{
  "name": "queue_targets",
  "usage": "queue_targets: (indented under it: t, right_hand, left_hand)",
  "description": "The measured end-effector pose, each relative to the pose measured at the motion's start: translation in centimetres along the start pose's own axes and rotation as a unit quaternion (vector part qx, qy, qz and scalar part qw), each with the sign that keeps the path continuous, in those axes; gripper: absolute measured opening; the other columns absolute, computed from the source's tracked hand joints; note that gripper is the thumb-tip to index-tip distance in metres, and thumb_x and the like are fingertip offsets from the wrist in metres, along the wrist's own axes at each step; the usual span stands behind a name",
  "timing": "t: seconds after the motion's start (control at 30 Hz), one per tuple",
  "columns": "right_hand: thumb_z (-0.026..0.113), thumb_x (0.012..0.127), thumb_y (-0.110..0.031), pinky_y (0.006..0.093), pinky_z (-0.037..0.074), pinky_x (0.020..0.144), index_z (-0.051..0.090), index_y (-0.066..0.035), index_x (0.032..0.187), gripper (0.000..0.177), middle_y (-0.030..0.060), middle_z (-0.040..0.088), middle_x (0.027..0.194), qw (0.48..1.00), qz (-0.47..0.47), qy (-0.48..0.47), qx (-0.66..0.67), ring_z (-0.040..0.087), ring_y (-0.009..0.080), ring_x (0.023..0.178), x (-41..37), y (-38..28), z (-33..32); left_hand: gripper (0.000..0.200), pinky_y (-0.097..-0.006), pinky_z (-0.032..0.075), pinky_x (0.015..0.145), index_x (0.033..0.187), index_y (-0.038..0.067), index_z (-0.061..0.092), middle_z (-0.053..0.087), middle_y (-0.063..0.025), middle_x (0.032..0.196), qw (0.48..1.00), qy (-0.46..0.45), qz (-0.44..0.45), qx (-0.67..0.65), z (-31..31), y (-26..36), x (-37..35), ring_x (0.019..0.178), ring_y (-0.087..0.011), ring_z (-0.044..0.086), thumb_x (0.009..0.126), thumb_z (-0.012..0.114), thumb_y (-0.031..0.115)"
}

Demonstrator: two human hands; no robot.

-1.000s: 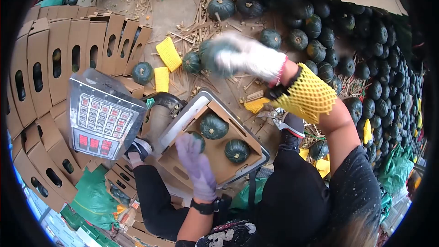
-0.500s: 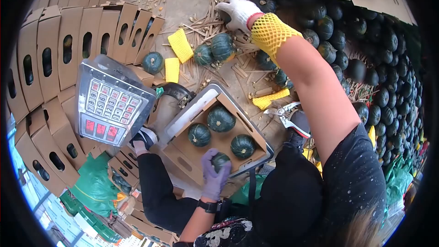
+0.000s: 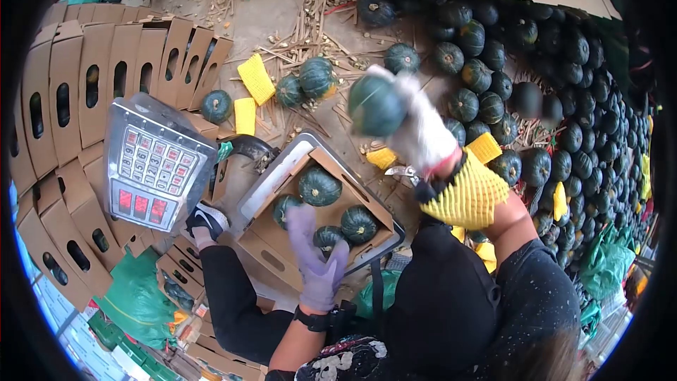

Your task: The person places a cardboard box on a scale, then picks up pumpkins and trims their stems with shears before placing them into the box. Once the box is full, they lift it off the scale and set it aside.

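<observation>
My right hand [image 3: 423,127], in a white glove with a yellow mesh sleeve, grips a dark green squash [image 3: 377,104] above the floor; both are blurred. A purple glove covers my left hand [image 3: 319,261], whose fingers are spread over the near side of an open cardboard box [image 3: 271,256]. Just beside those fingers lies a small squash [image 3: 327,237]. The box also contains a larger squash [image 3: 319,186], one at the right [image 3: 359,224] and one at the left [image 3: 284,209], partly behind my fingers. Beneath the box is a scale platform [image 3: 248,201].
The scale's display and keypad [image 3: 156,169] stand at the left, before rows of cardboard boxes [image 3: 94,74]. A large pile of squashes [image 3: 564,134] fills the right. Yellow foam nets [image 3: 255,79], loose squashes [image 3: 317,76] and pruning shears [image 3: 403,173] lie on the floor.
My right hand has come back from the far floor, bringing a squash towards the box. My left hand has let go of the small squash, which now sits in the box, and its fingers have spread.
</observation>
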State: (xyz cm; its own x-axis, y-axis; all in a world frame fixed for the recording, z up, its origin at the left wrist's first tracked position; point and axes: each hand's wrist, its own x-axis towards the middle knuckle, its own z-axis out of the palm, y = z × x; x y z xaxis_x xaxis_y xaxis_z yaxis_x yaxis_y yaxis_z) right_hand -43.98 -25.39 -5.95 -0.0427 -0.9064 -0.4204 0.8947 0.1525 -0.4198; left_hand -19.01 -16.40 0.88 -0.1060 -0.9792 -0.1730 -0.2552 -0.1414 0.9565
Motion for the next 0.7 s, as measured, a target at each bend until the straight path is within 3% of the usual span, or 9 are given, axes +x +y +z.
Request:
queue_targets:
  t: [0.07,0.13,0.23,0.3,0.4,0.47,0.53,0.6,0.7]
  right_hand:
    - [0.066,0.096,-0.046,0.05,0.048,0.105,0.059,-0.01,0.139,0.056,0.0159,0.062,0.134,0.928,0.004,-0.238,-0.288,0.061,0.0343,0.123,-1.9,-0.8,1.1]
    - [0.075,0.094,-0.03,0.0436,0.045,0.108,0.064,-0.004,0.134,0.049,0.0145,0.064,0.132,0.729,0.004,-0.505,-0.461,0.06,0.031,0.126,-2.0,-3.4,2.7]
    - [0.072,0.088,-0.03,0.0455,0.053,0.095,0.07,-0.009,0.117,0.035,0.017,0.068,0.109,0.691,-0.244,-0.175,-0.658,0.065,0.0386,0.106,3.9,-3.7,0.7]
    - [0.071,0.084,-0.036,0.0486,0.055,0.092,0.07,-0.017,0.117,0.038,0.0126,0.062,0.126,0.478,-0.401,-0.025,-0.781,0.061,0.0372,0.114,11.3,-5.8,-1.6]
    - [0.073,0.08,-0.032,0.0493,0.05,0.105,0.066,-0.026,0.129,0.05,0.0089,0.056,0.142,0.297,-0.389,0.079,-0.868,0.052,0.036,0.132,21.7,-5.7,-7.9]
    - [0.073,0.076,-0.025,0.0643,0.047,0.096,0.06,-0.024,0.132,0.057,0.0134,0.041,0.154,0.281,-0.259,0.12,-0.916,0.034,0.0396,0.148,20.7,-4.7,-5.1]
    - [0.067,0.074,-0.017,0.0494,0.055,0.085,0.069,-0.019,0.097,0.023,0.0083,0.059,0.119,0.292,-0.325,0.101,-0.894,0.055,0.034,0.119,20.6,-5.4,-3.1]
    - [0.075,0.08,-0.034,0.0458,0.049,0.108,0.063,-0.025,0.137,0.058,0.0112,0.05,0.15,0.26,-0.134,0.04,-0.955,0.053,0.0391,0.132,21.6,-7.3,-2.2]
    - [0.08,0.077,-0.038,0.0494,0.051,0.105,0.056,-0.03,0.143,0.071,0.0167,0.049,0.149,0.326,-0.154,0.025,-0.932,0.058,0.0403,0.126,19.4,-7.2,-4.8]
  left_hand:
    - [0.094,-0.0433,0.039,0.117,0.16,0.005,0.021,0.044,-0.015,0.149,0.996,-0.01,0.038,-0.074,0.0,1.5,1.1,0.13,-0.03,0.053,0.086,0.078,0.015]
    - [0.091,-0.047,0.05,0.106,0.159,0.009,0.022,0.044,-0.013,0.147,0.99,0.127,-0.04,-0.037,-0.4,3.0,1.5,0.129,-0.0284,0.053,0.093,0.074,0.041]
    - [0.074,-0.0397,0.051,0.1,0.153,0.006,0.029,0.044,-0.0137,0.142,0.987,0.108,-0.115,0.032,-6.8,-0.2,0.3,0.125,-0.026,0.054,0.097,0.068,0.036]
    - [0.058,-0.0347,0.045,0.107,0.144,0.002,0.039,0.042,-0.0132,0.141,0.963,0.115,-0.242,0.025,-9.6,-2.5,-1.8,0.124,-0.0231,0.051,0.1,0.066,0.029]
    - [0.054,-0.0331,0.044,0.107,0.141,0.002,0.044,0.043,-0.0117,0.142,0.941,0.103,-0.323,0.009,-12.6,-6.5,-5.5,0.125,-0.0223,0.051,0.099,0.067,0.027]
    - [0.052,-0.0329,0.044,0.108,0.14,0.003,0.05,0.04,-0.0113,0.145,0.926,0.036,-0.375,-0.033,-13.6,-7.8,-6.1,0.131,-0.0228,0.049,0.097,0.069,0.025]
    - [0.052,-0.0326,0.044,0.109,0.14,0.004,0.052,0.041,-0.0121,0.146,0.916,0.012,-0.4,-0.033,-13.0,-7.6,-5.6,0.133,-0.0229,0.047,0.096,0.071,0.022]
    - [0.052,-0.0323,0.043,0.109,0.14,0.004,0.055,0.042,-0.013,0.146,0.909,-0.019,-0.414,-0.037,-12.9,-7.5,-4.7,0.136,-0.023,0.045,0.094,0.072,0.02]
    - [0.051,-0.0339,0.043,0.111,0.141,0.009,0.058,0.044,-0.0152,0.146,0.93,-0.076,-0.331,0.138,-12.9,-7.1,-5.0,0.139,-0.0264,0.043,0.093,0.073,0.017]
